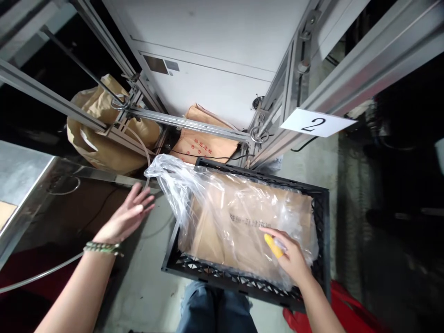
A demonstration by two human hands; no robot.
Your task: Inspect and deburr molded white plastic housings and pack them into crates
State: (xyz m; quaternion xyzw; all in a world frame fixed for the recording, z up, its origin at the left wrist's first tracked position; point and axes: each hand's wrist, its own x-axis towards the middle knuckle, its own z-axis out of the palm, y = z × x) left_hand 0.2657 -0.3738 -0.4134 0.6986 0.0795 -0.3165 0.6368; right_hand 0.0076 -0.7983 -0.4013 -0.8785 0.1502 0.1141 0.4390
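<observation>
A black plastic crate (322, 240) holds brown paper (239, 236) with dark printing, covered by a clear plastic bag (173, 180). The bag's gathered end hangs over the crate's left rim. My left hand (126, 215), with a beaded bracelet on the wrist, is in the air left of the crate; its fingers are spread and hold nothing. Over the right part of the bag, my right hand (291, 259) has its index finger stretched out. A small yellow object (274, 246) with a pale part beside it shows at its fingers, which look closed on it.
Behind the crate stands a metal frame (194, 125) with a card marked 2 (317, 122). Brown paper sacks (114, 138) lie at the left, and a folded sack with red print (204, 143) lies behind the frame's bar. A clear hose (45, 273) runs at lower left.
</observation>
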